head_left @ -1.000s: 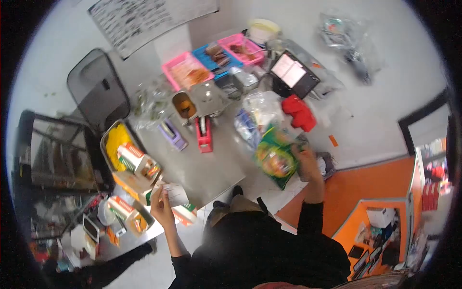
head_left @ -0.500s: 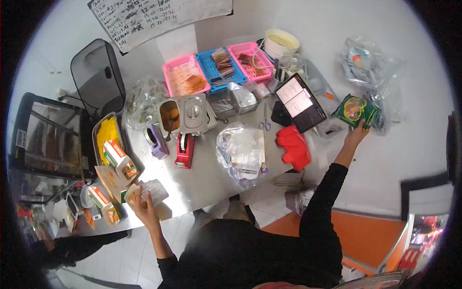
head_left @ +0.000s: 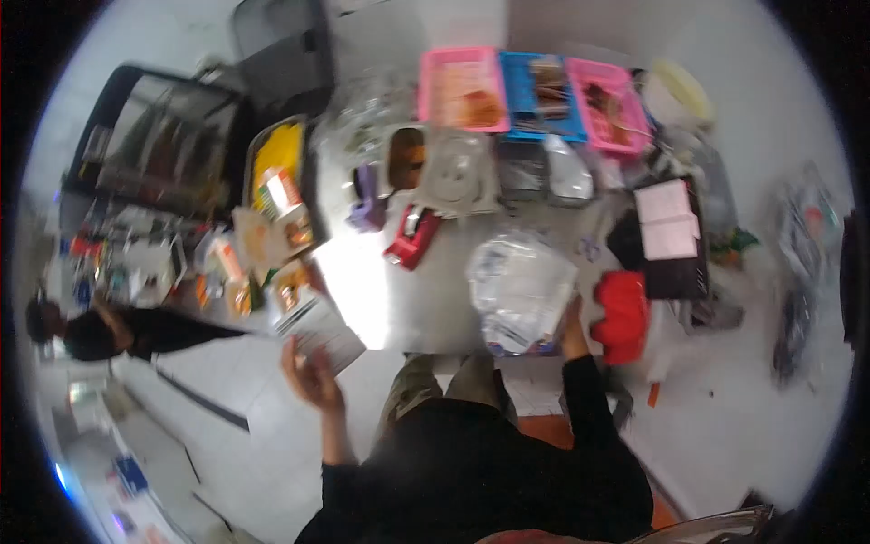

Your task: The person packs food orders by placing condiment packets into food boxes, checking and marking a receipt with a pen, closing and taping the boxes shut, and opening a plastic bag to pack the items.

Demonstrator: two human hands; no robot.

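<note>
A white printed paper slip is pinched in the left hand's grip, near the shiny grey metal table's front edge. A clear plastic bag bundle lies on the table — its right edge met by the right hand; that grip's closure cannot be told — blurred.

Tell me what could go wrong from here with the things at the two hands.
The clear plastic packaging lies at the near edge of the metal table, with the right hand against its side: a careless pull might slide it off.

The left hand holds the paper close to the food box, so a sweep might knock the box.

The red item sits just beside the right hand and could get brushed aside.
</note>
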